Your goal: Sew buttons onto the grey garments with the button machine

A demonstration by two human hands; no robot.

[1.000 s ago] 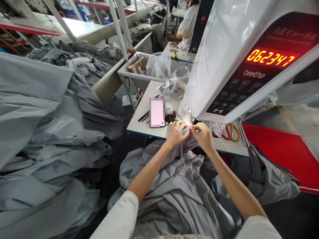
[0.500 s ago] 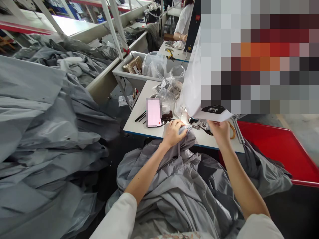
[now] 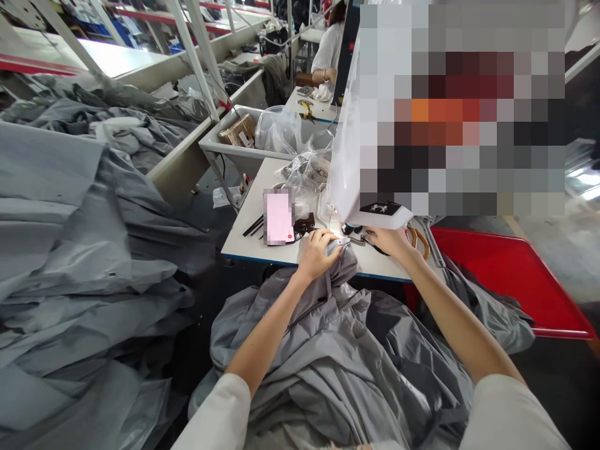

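Note:
My left hand (image 3: 317, 255) grips a bunched edge of the grey fabric (image 3: 328, 350) at the front of the white table (image 3: 239, 240). A small light snap or fitting shows on the fabric beside my fingertips. The rest of the fabric hangs down over my lap. My right hand (image 3: 389, 242) is under the white machine head (image 3: 370, 215), to the right of the fabric edge, near small dark metal parts. Its fingertips are partly hidden, and what they hold, if anything, is too small to tell.
A phone (image 3: 279, 219) and black sticks lie left on the table, with plastic bags (image 3: 312, 169) behind. Orange-handled scissors (image 3: 419, 242) are at right, beside a red tray (image 3: 510, 275). Grey fabric piles (image 3: 84, 281) fill the left. A person (image 3: 328, 56) sits farther back.
My right hand has moved left, closer to my left hand and the small metal parts. The left hand keeps its grip on the fabric. The whole view has shifted slightly.

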